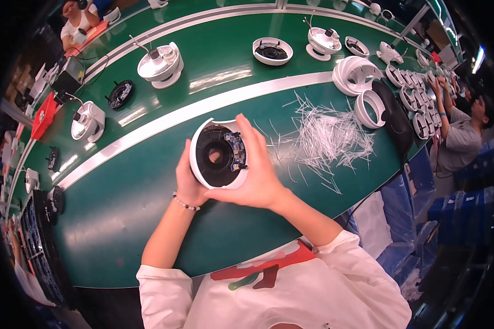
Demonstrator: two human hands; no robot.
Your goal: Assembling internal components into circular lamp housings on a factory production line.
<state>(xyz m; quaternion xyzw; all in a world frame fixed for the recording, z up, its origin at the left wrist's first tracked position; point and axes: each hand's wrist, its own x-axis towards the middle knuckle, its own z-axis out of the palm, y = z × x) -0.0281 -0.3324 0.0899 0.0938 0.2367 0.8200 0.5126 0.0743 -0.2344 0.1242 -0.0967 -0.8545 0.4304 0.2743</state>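
Note:
Above the green table (132, 219), both my hands hold a round white plastic housing (196, 164) with a black ring-shaped insert (207, 143) inside. A small blue circuit board (236, 151) sits on the insert's right side, and an opening shows in its middle. My left hand (186, 178) wraps the housing's lower left side, a beaded bracelet on the wrist. My right hand (260, 172) grips the right side, fingers stretched along the rim and thumb across the bottom. To the right lies a loose pile of thin white strips (335, 134).
White empty housings (370, 108) and a black curved object (394, 118) stand at the table's right end. Beyond a pale rail (164, 123), a green line carries white units on stands (162, 66) and a black disc (121, 94). Blue plastic-covered boxes (395, 203) are at right. Other people work nearby.

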